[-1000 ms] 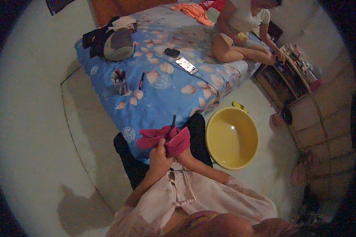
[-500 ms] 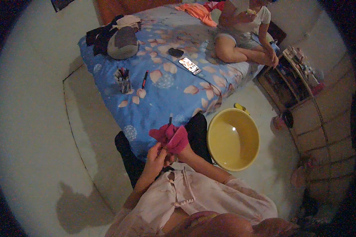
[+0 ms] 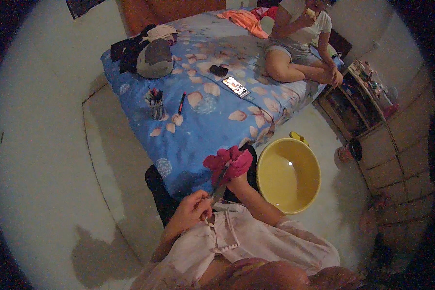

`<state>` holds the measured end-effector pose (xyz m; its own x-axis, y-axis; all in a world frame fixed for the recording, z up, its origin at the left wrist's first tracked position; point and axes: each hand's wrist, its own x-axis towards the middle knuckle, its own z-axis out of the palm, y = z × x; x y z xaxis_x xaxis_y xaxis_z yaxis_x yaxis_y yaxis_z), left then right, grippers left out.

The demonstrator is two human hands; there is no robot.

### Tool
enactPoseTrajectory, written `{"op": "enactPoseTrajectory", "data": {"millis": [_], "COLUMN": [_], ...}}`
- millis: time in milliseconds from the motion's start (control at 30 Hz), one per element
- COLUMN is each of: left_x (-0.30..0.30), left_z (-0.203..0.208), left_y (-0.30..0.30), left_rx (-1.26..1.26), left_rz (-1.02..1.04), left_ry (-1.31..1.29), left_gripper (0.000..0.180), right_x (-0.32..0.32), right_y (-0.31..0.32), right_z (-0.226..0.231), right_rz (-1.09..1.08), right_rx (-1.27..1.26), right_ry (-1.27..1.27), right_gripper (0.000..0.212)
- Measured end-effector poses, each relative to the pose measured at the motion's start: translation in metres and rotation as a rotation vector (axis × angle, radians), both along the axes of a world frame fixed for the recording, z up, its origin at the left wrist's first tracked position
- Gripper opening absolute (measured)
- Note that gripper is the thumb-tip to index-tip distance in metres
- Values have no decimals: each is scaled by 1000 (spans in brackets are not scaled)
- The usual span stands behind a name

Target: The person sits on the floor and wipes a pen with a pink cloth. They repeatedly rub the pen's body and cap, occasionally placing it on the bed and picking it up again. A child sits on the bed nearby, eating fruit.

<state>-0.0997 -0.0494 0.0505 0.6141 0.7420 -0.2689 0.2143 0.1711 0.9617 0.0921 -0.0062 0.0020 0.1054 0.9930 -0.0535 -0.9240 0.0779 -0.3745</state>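
Note:
My left hand (image 3: 192, 210) is closed round the lower end of a slim dark stick (image 3: 219, 180) with a pale tip, perhaps a pen or brush; its kind is not clear. The stick slants up across the front of a crumpled bright pink cloth (image 3: 238, 166). Beneath that cloth, my right hand (image 3: 238, 183) has its fingers mostly covered, and the cloth stays bunched up on it. Both hands are over my lap, at the near end of the bed.
The bed (image 3: 205, 128) bears a cup of pens (image 3: 155, 108), a red-and-black marker (image 3: 181, 103), a lit phone (image 3: 236, 87), a dark small case (image 3: 219, 70) and a grey cap (image 3: 155, 60). A yellow basin (image 3: 288, 193) stands right. Another person (image 3: 299, 63) sits on the bed, far right.
The stick stood up behind the cloth; now it lies across its front. My left hand has moved lower, away from the cloth, while the right hand and cloth have shifted right.

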Motion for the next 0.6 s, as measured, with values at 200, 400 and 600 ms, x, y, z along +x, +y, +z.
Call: {"op": "enactPoseTrajectory", "data": {"millis": [200, 400, 600], "left_x": [-3, 31, 29], "left_z": [-14, -7, -26], "left_y": [10, -3, -5], "left_rx": [-568, -147, 95], "left_rz": [196, 385, 191], "left_ry": [-410, -86, -69], "left_gripper": [20, 27, 27], "right_x": [-20, -3, -12], "right_y": [-20, -31, -33], "right_z": [75, -15, -50], "right_rz": [-269, -555, -112], "right_rx": [386, 484, 181], "right_ry": [-1868, -2146, -1335], "right_gripper": [8, 10, 11]}}
